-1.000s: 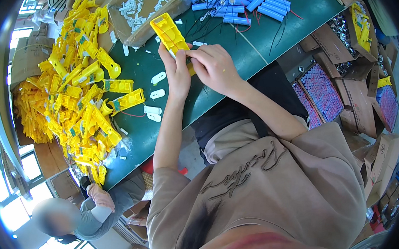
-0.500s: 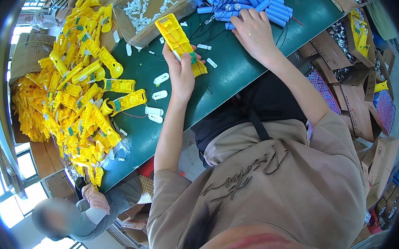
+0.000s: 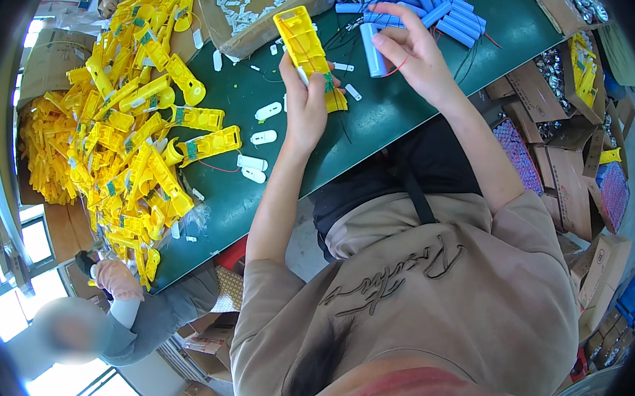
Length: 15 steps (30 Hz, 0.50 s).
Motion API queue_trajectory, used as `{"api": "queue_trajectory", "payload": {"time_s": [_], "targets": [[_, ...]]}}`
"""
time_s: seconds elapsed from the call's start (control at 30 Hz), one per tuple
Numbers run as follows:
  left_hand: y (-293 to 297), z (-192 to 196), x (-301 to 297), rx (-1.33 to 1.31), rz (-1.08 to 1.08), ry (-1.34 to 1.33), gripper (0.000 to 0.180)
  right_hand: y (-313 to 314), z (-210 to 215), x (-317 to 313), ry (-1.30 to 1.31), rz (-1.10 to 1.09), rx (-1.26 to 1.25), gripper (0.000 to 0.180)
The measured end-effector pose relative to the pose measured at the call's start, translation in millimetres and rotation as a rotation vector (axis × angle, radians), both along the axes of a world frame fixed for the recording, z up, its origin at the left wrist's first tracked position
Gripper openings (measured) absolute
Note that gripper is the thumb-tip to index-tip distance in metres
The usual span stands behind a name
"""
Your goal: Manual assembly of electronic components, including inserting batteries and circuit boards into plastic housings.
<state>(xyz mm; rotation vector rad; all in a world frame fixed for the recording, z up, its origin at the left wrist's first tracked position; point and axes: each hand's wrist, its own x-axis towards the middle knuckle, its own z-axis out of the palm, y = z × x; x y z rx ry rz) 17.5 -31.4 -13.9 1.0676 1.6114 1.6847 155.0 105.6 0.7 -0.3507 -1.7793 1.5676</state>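
My left hand (image 3: 306, 113) is closed round a yellow plastic housing (image 3: 299, 38), a long open shell with ribs inside and a small green circuit board (image 3: 329, 82) near its lower end. To the right, my right hand (image 3: 424, 67) grips a blue cylindrical battery (image 3: 373, 51) by its side, thumb against it and index finger stretched above. A red wire trails from the battery's lower end. Behind that hand lies a heap of blue batteries (image 3: 459, 20) with dark wires. Small white plastic pieces (image 3: 263, 137) lie on the table near my left forearm.
Yellow housings (image 3: 125, 155) pile up along the left of the green table (image 3: 412, 105). At the back stands a carton of small white parts (image 3: 236, 45). Cartons (image 3: 565, 178) with metal parts crowd the right side. Another person (image 3: 121, 317) is at the lower left.
My right hand has come off the battery heap, drawing one blue battery nearer the yellow housing. My left hand still holds the housing. The whole view has shifted slightly.
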Motion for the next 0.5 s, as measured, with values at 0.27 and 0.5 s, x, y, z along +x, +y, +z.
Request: {"api": "queue_trajectory", "payload": {"time_s": [0.27,0.5], "targets": [[0,1,9,0.009,-0.076,0.046,0.046,-16,-8,-42,0.045,0.028,0.037,0.025],[-1,-2,7,-0.027,-0.07,0.131,0.044,-15,-18,-53,-0.016,-0.125,0.357,0.024]]}}
